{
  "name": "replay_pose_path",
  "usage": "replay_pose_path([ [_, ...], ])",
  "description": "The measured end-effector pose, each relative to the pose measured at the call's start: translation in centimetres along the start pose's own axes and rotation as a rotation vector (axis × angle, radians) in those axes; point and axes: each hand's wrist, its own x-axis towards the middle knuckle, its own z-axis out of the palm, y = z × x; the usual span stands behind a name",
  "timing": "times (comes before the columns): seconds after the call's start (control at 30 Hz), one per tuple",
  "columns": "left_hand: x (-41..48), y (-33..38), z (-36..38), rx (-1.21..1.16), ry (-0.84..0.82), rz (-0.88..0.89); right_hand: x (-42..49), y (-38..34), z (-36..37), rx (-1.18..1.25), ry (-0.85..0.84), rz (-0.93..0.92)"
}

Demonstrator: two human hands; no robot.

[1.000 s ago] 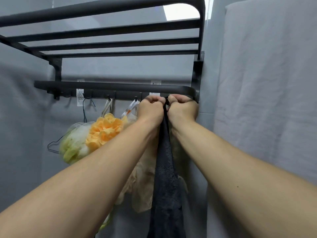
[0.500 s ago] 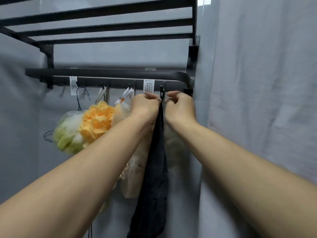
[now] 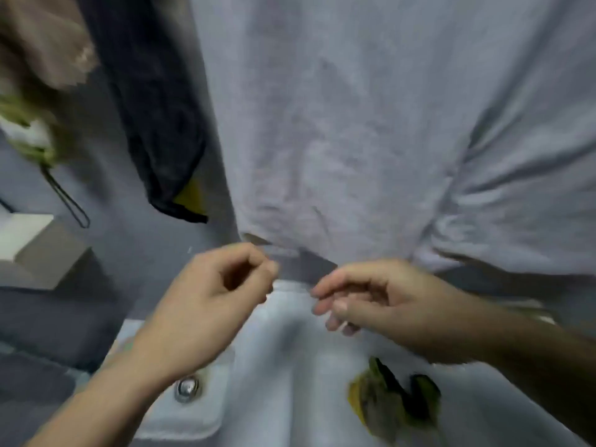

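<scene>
A dark towel [image 3: 161,124] hangs at the upper left, its lower end free, with a yellow patch showing at its bottom corner. My left hand [image 3: 213,295] and my right hand [image 3: 387,304] hover side by side below it, over a white basin [image 3: 290,366]. The fingers of both hands are loosely curled and hold nothing. Neither hand touches the towel. The frame is blurred by motion.
A large grey cloth [image 3: 354,124] hangs straight ahead and to the right. A beige cloth [image 3: 38,43], a green-white bath sponge [image 3: 29,133] and a wire loop [image 3: 69,204] hang at the left. A green-yellow object [image 3: 393,401] lies in the basin, near a metal fitting [image 3: 186,387].
Both hands let go of the towel's top at the rack hook and dropped low. The view swung down from the rack to the basin.
</scene>
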Motion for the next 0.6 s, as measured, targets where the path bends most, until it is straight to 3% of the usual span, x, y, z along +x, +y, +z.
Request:
replay_pose_path([
  [0.1, -0.9, -5.9, 8.5, 0.005, -0.203, -0.239, -3.6, 10.9, -0.4, -0.037, -0.045, 0.277],
  [0.23, -1.4, -12.8, 19.7, 0.07, -0.331, -0.393, -7.4, 25.3, 0.3, -0.296, -0.008, 0.42],
  [0.3, -1.7, -15.7, 25.0, 0.099, -0.385, -0.441, -8.8, 31.3, 1.2, -0.268, 0.018, 0.492],
  [0.43, -2.2, -20.0, 33.5, 0.151, -0.422, -0.532, -9.7, 38.8, 3.2, -0.213, 0.006, 0.521],
  [0.6, -2.9, -24.2, 38.5, 0.209, -0.405, -0.631, -8.1, 43.4, 5.0, -0.218, 0.027, 0.493],
])
